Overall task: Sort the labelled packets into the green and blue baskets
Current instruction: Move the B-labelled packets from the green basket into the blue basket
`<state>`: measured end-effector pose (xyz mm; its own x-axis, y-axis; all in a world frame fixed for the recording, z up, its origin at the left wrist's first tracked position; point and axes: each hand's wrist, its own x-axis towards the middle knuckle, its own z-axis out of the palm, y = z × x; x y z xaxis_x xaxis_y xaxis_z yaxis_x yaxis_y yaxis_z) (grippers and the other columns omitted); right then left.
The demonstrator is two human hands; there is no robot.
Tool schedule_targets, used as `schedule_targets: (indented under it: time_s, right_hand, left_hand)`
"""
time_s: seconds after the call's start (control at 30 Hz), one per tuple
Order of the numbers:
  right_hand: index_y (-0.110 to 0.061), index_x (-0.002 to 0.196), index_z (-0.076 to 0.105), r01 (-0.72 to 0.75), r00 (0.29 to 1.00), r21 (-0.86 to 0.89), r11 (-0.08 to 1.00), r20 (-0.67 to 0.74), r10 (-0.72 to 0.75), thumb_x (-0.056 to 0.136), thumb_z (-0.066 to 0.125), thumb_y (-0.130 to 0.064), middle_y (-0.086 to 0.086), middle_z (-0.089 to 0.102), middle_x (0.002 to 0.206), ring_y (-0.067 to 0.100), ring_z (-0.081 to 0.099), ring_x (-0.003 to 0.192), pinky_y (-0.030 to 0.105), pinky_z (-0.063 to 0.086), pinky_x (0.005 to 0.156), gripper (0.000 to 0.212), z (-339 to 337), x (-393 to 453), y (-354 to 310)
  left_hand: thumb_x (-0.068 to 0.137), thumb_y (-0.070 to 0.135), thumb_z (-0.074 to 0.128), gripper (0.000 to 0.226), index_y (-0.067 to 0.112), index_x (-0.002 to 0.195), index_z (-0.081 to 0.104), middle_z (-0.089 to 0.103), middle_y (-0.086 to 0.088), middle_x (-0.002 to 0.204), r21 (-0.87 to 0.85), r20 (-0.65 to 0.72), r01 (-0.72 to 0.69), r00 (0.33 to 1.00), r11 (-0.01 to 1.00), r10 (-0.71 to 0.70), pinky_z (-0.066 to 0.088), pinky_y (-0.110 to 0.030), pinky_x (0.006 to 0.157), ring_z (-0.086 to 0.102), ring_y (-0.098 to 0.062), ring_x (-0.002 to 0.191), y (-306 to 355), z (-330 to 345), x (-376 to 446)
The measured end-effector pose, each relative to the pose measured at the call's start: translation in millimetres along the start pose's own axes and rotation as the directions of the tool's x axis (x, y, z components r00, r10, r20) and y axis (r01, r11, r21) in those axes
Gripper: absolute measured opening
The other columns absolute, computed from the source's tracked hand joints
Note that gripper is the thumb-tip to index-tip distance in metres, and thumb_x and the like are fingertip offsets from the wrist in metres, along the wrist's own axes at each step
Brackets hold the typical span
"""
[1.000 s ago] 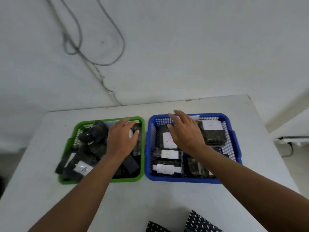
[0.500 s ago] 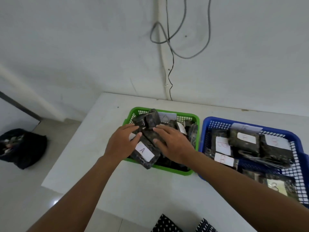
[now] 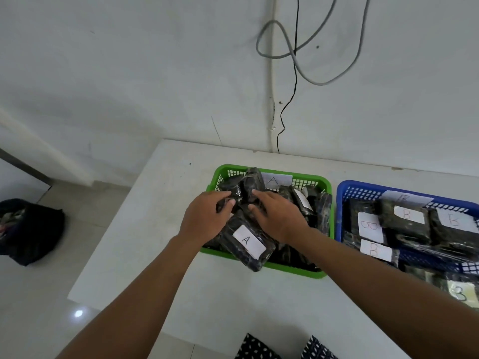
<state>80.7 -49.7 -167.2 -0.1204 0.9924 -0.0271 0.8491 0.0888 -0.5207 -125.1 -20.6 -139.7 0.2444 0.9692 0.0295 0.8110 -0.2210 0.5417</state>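
The green basket [image 3: 311, 176] stands mid-table, piled with dark wrapped packets; one at the front carries a white label A [image 3: 249, 242] and hangs over the front rim. To its right is the blue basket [image 3: 363, 184], filled with packets labelled B [image 3: 409, 215]. Both my hands are inside the green basket. My left hand [image 3: 204, 220] pinches a dark packet [image 3: 248, 181] between thumb and fingers. Close beside it, my right hand [image 3: 281, 220] has thumb and forefinger round the same heap of packets. Their palms hide what lies beneath.
The white table [image 3: 233, 301] ends at a left edge, with tiled floor below. On that floor at far left sits a dark bag [image 3: 28, 229]. Grey and black cables [image 3: 295, 55] hang on the wall behind. Dotted fabric [image 3: 259, 351] shows at the bottom edge.
My right hand left the blue basket and joined my left in the green one. My view swung left. Both hands have gone from lying flat to closing on packets.
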Motion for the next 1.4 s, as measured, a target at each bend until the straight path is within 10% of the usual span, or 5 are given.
schedule_targets:
  time_s: [0.5, 0.83, 1.07, 1.2, 1.4]
  right_hand:
    - [-0.028, 0.126, 0.049, -0.287, 0.953, -0.048, 0.957, -0.114, 0.280, 0.084, 0.063, -0.056, 0.004, 0.065, 0.116, 0.029, 0.065, 0.102, 0.039, 0.051, 0.073, 0.052, 32.9, 93.1, 2.5]
    - [-0.021, 0.121, 0.066, -0.302, 0.845, 0.780, 0.548, -0.048, 0.533, 0.092, 0.069, -0.017, 0.002, 0.072, 0.115, 0.019, 0.069, 0.107, 0.041, 0.058, 0.092, 0.029, 1.3, 75.8, 29.4]
    - [-0.012, 0.116, 0.068, -0.194, 0.868, 0.978, 0.079, 0.134, 0.478, 0.099, 0.052, 0.000, 0.013, 0.075, 0.108, 0.028, 0.071, 0.100, 0.038, 0.061, 0.077, 0.027, -24.0, 70.3, 20.7]
    - [-0.014, 0.108, 0.074, -0.263, 0.871, 0.959, 0.109, 0.188, 0.453, 0.097, 0.045, -0.004, 0.013, 0.075, 0.104, 0.030, 0.068, 0.097, 0.044, 0.061, 0.081, 0.033, -23.6, 63.9, 19.3]
    - [-0.018, 0.108, 0.074, -0.264, 0.852, 0.932, 0.248, 0.105, 0.512, 0.095, 0.067, -0.021, 0.007, 0.077, 0.101, 0.025, 0.073, 0.098, 0.039, 0.061, 0.081, 0.015, -32.6, 42.4, 29.8]
  left_hand:
    - [0.097, 0.041, 0.055, 0.043, 0.024, 0.137, 0.061, 0.063, 0.002, 0.136, 0.071, 0.235, -0.036, 0.972, 0.997, 0.018, 0.049, -0.037, 0.099, 0.059, -0.022, 0.121, -33.2, 39.0, 94.3]
    - [0.096, 0.044, 0.058, 0.040, 0.024, 0.129, 0.066, 0.068, 0.004, 0.124, -0.255, 0.167, 0.158, 0.979, 0.954, -0.117, 0.043, -0.020, 0.090, 0.062, -0.015, 0.112, -29.2, 35.6, 111.5]
    - [0.092, 0.054, 0.059, 0.026, 0.035, 0.091, 0.077, 0.074, 0.006, 0.096, -0.632, 0.282, 0.326, 0.942, 0.703, -0.183, 0.054, -0.026, 0.083, 0.068, -0.011, 0.092, 0.4, 28.1, 109.7]
    - [0.094, 0.030, 0.067, 0.018, 0.022, 0.109, 0.074, 0.078, -0.001, 0.102, -0.749, 0.486, 0.510, 0.857, 0.422, -0.173, 0.059, -0.026, 0.075, 0.072, -0.016, 0.103, 10.9, 27.6, 108.3]
    - [0.095, 0.025, 0.067, 0.014, 0.017, 0.104, 0.075, 0.078, -0.004, 0.102, -0.750, 0.539, 0.553, 0.829, 0.362, -0.149, 0.060, -0.026, 0.075, 0.073, -0.013, 0.099, 29.1, 36.8, 99.5]
